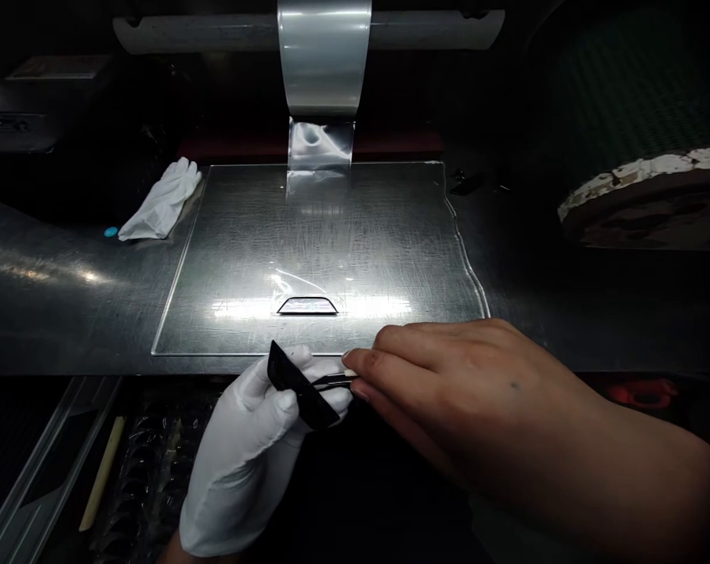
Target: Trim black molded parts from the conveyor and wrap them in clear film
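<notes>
My left hand (249,450), in a white glove, grips a small black trapezoid-shaped piece (301,393) between thumb and fingers, tilted just off the table's front edge. My bare right hand (443,384) is closed around a thin tool with a pale handle and a dark narrow tip (331,380); it could be tweezers or a small blade. Its tip reaches the black piece's edge. Beyond my hands, a trapezoid piece with a black border and a shiny face (308,305) lies on the clear, scratched sheet (378,251).
Clear film (325,63) hangs from a horizontal bar (437,30) down to the sheet's far edge. An unworn white glove (164,200) and a blue dot (110,232) lie at left. Below are a plastic tray (137,478) and a yellowish stick (102,474). A red object (642,393) is at lower right.
</notes>
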A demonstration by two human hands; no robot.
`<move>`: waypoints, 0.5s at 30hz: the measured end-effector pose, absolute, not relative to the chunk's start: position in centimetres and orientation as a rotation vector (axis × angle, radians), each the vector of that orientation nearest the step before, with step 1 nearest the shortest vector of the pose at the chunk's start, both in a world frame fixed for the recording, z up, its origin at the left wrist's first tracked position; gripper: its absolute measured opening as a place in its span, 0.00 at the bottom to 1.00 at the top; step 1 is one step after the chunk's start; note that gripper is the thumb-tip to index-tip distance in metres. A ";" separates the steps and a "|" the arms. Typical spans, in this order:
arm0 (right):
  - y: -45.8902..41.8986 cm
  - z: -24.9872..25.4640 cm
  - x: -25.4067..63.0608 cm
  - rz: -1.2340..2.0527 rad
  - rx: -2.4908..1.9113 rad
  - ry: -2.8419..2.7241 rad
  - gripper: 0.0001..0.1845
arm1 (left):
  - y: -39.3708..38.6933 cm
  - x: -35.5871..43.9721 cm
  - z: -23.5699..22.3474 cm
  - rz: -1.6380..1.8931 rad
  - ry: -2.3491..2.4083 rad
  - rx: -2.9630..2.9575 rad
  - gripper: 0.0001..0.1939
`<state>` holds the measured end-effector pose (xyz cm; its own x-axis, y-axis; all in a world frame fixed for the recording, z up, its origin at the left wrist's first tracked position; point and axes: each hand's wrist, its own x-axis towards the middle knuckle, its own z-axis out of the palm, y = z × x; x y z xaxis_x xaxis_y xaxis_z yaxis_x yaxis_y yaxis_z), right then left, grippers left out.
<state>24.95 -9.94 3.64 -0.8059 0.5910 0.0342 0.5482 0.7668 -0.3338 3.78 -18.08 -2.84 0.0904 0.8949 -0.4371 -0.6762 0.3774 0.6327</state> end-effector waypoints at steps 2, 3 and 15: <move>-9.9 3.5 24.8 0.445 -0.922 -2.830 0.08 | -18.0 3.8 -3.0 1.188 0.859 0.310 0.13; -9.9 3.5 24.8 0.432 -0.927 -2.829 0.08 | -18.0 3.8 -3.0 1.192 0.859 0.316 0.13; -9.9 2.8 25.2 0.419 -0.920 -2.864 0.09 | -17.3 3.8 -2.4 1.204 0.946 0.274 0.10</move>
<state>25.19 -9.92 2.79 -0.8116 0.5839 0.0154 0.5551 0.7792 -0.2909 3.77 -17.34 -2.37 0.0456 0.8794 -0.4739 -0.6683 0.3795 0.6398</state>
